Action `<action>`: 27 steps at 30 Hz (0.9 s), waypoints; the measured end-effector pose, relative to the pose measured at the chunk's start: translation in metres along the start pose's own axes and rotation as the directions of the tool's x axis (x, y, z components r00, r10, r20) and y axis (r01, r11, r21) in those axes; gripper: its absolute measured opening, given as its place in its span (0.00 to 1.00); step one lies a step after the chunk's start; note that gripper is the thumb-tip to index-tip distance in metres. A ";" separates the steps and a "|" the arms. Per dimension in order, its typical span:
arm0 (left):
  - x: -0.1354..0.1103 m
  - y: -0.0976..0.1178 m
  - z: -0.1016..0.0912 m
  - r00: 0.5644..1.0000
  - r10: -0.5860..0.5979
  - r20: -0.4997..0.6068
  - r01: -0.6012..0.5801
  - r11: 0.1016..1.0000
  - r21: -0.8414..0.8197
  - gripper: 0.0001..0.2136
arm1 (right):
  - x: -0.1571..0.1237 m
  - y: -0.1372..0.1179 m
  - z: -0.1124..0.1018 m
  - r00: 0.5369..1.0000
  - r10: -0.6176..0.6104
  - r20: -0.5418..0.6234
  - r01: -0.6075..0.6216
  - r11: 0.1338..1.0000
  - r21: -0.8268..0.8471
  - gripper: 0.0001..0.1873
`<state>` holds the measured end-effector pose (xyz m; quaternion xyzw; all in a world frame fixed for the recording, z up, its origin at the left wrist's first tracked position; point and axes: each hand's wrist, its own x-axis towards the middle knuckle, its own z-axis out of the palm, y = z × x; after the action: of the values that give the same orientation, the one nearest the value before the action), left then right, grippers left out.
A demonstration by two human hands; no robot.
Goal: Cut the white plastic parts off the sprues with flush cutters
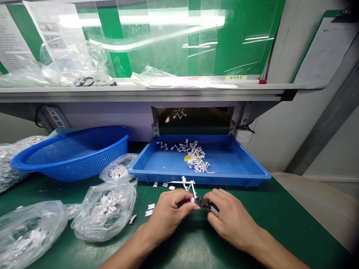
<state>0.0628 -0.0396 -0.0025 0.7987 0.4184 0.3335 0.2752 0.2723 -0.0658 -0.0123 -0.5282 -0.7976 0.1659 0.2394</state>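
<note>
Between thumb and forefinger, my left hand (pixel 174 207) pinches a branched white plastic sprue (pixel 188 183), its arms sticking up toward the tray. My right hand (pixel 227 212) is wrapped round a small pair of nippers (pixel 206 204) with dark jaws and a pale handle. The jaws point left and meet the sprue close to my left fingertips; whether they are closed on the plastic I cannot tell. Just behind both hands is a blue tray (pixel 244 177) with a pile of white sprues (pixel 196 157) in it.
Small white plastic pieces (pixel 150 210) lie left of my hands. Clear bags of white parts (pixel 105 209) and a blue basket (pixel 84 164) stand further left. Behind the tray, an opening (pixel 196 123) shows another sprue; a shelf (pixel 140 95) runs above.
</note>
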 end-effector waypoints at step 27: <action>0.004 0.018 -0.056 0.993 0.060 0.100 -0.062 0.998 0.018 0.09 | 0.008 0.026 -0.022 0.984 0.091 0.156 -0.086 0.995 -0.041 0.06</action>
<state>0.0306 -0.0361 0.0469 0.8296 0.3832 0.2971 0.2769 0.3014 -0.0484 -0.0060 -0.5522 -0.7926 0.2041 0.1588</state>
